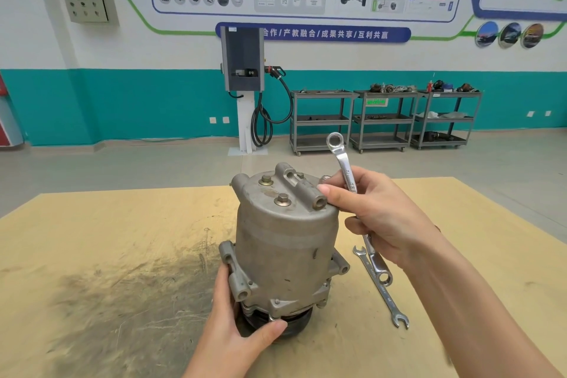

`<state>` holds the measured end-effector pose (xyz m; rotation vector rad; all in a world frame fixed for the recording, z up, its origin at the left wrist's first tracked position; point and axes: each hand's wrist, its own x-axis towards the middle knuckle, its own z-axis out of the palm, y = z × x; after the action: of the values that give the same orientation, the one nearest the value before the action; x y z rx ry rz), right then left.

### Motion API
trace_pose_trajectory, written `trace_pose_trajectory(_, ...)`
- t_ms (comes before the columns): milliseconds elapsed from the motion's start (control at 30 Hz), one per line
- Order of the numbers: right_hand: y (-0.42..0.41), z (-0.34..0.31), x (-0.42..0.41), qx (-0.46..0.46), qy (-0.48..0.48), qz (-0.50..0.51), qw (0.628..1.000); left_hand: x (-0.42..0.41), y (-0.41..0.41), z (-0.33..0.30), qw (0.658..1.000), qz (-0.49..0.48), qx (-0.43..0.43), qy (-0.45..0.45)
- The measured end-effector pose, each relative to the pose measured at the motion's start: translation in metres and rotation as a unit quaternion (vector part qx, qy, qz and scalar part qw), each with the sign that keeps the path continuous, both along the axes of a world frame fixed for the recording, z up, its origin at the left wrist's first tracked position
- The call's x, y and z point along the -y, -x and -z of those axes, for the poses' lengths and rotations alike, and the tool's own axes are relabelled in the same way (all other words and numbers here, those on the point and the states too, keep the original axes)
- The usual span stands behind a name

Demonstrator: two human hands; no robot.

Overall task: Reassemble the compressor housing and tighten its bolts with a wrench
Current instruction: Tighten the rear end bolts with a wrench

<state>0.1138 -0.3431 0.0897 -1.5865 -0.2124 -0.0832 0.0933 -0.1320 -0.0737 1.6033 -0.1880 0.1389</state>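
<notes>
**Compressor standing on end, wrench raised in the right hand**

The compressor housing [285,242] is standing upright on the desk [122,255], its long axis vertical, bolted end cap facing up and pulley end down. The left hand [242,331] is gripping its base, thumb curled round the pulley. The right hand [374,212] is holding a wrench [342,159] clamped in its grip, ring end pointing up and away. Two bolts [281,200] are sitting in the cap. Spare wrenches [380,282] are lying on the desk, just right of the housing.
</notes>
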Motion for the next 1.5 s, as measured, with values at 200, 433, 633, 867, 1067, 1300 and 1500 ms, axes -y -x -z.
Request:
trace_pose_trajectory(200, 0.0027, -0.0017, 0.0043, 0.006, 0.005, -0.029, 1.000, -0.0006, -0.0013, 0.0013, 1.000, 0.015, 0.006, 0.011)
trace_pose_trajectory(433, 0.0006, -0.0002, 0.0003, 0.001, 0.007, -0.003, 1.000, -0.0011, -0.0023, 0.0020, 0.999, 0.029, 0.011, 0.033)
trace_pose_trajectory(633, 0.0019, -0.0021, 0.0067, -0.001, 0.009, -0.040, 0.999, -0.0004, -0.0020, 0.0025, 0.999, 0.020, 0.028, 0.029)
trace_pose_trajectory(867, 0.0030, -0.0032, 0.0030, 0.004, 0.017, -0.023, 1.000, -0.0026, -0.0018, -0.0005, 0.998, 0.025, 0.021, 0.050)
trace_pose_trajectory(1067, 0.0033, -0.0026, 0.0039, 0.001, 0.030, -0.021, 0.999, -0.0030, -0.0017, -0.0007, 0.998, 0.030, 0.024, 0.039)
trace_pose_trajectory(1300, 0.0031, -0.0040, 0.0031, 0.011, 0.032, -0.016, 0.999, -0.0022, -0.0019, -0.0002, 0.998, 0.028, 0.033, 0.036)
trace_pose_trajectory(1500, 0.0030, -0.0031, 0.0044, 0.003, 0.034, -0.018, 0.999, -0.0023, -0.0012, -0.0001, 0.999, 0.029, 0.031, 0.033)
